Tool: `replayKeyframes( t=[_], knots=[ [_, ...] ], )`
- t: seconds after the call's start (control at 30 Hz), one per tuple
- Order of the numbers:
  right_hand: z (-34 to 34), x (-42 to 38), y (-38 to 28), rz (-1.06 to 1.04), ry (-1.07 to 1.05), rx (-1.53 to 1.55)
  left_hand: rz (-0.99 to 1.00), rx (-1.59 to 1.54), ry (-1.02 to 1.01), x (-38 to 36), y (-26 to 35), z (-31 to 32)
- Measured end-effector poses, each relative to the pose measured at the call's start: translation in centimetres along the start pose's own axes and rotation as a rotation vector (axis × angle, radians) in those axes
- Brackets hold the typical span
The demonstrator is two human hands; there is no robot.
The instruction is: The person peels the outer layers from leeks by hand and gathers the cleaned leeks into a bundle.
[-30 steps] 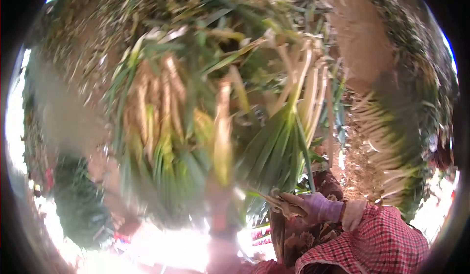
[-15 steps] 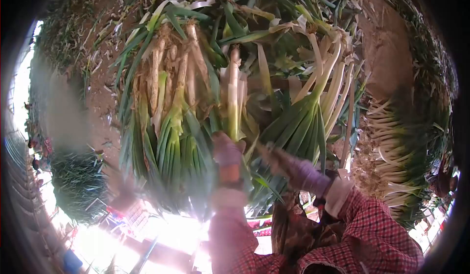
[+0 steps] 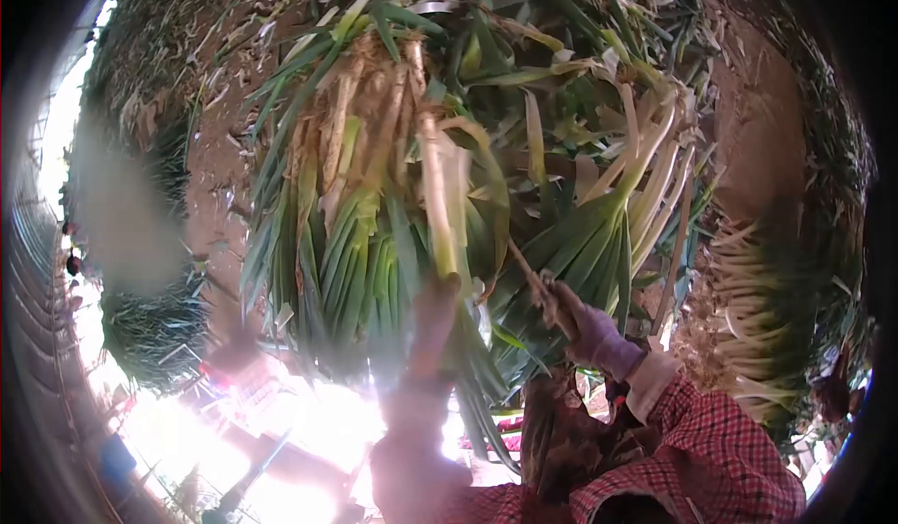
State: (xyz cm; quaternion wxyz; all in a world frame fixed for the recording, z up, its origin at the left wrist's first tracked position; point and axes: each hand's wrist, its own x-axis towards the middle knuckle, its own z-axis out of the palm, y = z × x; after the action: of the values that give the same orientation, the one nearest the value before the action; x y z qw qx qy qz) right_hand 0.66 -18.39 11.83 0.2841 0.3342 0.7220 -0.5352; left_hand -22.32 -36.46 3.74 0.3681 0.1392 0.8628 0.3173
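My left hand (image 3: 435, 309), blurred by glare, is closed round a green onion (image 3: 436, 182) just below its pale stalk. The onion's root end points up and away from me, and its leaves hang below the hand. My right hand (image 3: 597, 337), in a light purple glove, is closed on a thin brown stick-like piece (image 3: 533, 276) pointing up and left. Left of the held onion lies a bunch of green onions (image 3: 346, 243) with brownish stalks. Beyond my right hand is another bunch, its green leaves (image 3: 589, 243) fanned out and its white stalks (image 3: 659, 168) at upper right.
A long row of green onions (image 3: 748, 290) lies at the right. A dark green leafy pile (image 3: 154, 323) sits at the left. Loose leaves (image 3: 524, 19) cover the ground at the back, with bare soil (image 3: 762, 122) at upper right. Strong glare washes out the lower left.
My left hand has drawn the green onion to the left and tilted it, its root end now nearer the left bunch. My right hand still holds the stick-like piece; the view has shifted slightly.
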Motion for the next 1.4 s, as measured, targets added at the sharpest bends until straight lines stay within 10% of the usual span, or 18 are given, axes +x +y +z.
replayKeyframes(
  t=[0.27, 0.33, 0.4, 0.47, 0.53, 0.6, 0.73, 0.8, 0.83, 0.93, 1.0, 1.07, 1.17, 1.4],
  knots=[
    [0.0, -1.1, 3.0, -0.285, -0.175, -0.22, 0.156, 1.056, -0.738, 13.6, 9.2, -5.4],
    [-1.6, 0.6, 0.9, -0.248, -0.237, -0.354, 0.222, 1.226, -0.615, 16.4, 14.5, -7.0],
    [-3.5, 5.2, 2.7, -0.241, -0.146, -0.671, -0.031, 0.588, -0.581, 20.3, 15.0, -8.0],
    [-5.0, 8.1, 4.1, -0.221, -0.038, -0.998, 0.238, 0.822, -0.386, 23.2, 14.3, -7.2],
    [-5.0, 8.4, 4.6, -0.432, 0.109, -0.937, 0.427, 0.609, 0.254, 21.8, 13.8, -7.6],
    [-5.2, 8.4, 5.2, -0.632, 0.259, -0.867, 0.585, 1.023, 0.599, 17.9, 18.1, -8.1],
    [-5.1, 9.3, 3.5, -0.478, 0.511, -0.348, 0.826, 1.12, 0.385, 11.1, 14.1, -5.2],
    [-7.0, 10.3, 1.5, -0.318, 0.633, -0.052, 0.561, 1.019, 0.217, 10.8, 6.3, -2.3],
    [-6.9, 10.3, 0.5, -0.278, 0.543, -0.057, 0.205, 0.958, 0.134, 10.8, 4.8, -1.2],
    [-4.7, 8.6, -1.6, -0.208, -0.026, -0.365, -0.003, 0.833, -0.07, 11.9, 4.3, 0.1],
    [-4.0, 11.4, 1.6, -0.101, 0.19, 0.295, -0.018, 0.753, -0.039, 10.8, 3.5, 0.1],
    [-3.3, 11.6, 2.4, -0.166, 0.217, 0.338, 0.072, 0.658, 0.029, 6.9, 1.4, 0.0],
    [0.2, 5.5, 1.9, -0.468, 0.105, -0.126, -0.166, 0.383, -0.006, -1.4, 3.0, 2.3],
    [1.9, 2.3, 4.1, -0.428, 0.17, -0.307, -0.352, -0.097, -0.046, -12.5, 2.8, 6.1]
  ],
)
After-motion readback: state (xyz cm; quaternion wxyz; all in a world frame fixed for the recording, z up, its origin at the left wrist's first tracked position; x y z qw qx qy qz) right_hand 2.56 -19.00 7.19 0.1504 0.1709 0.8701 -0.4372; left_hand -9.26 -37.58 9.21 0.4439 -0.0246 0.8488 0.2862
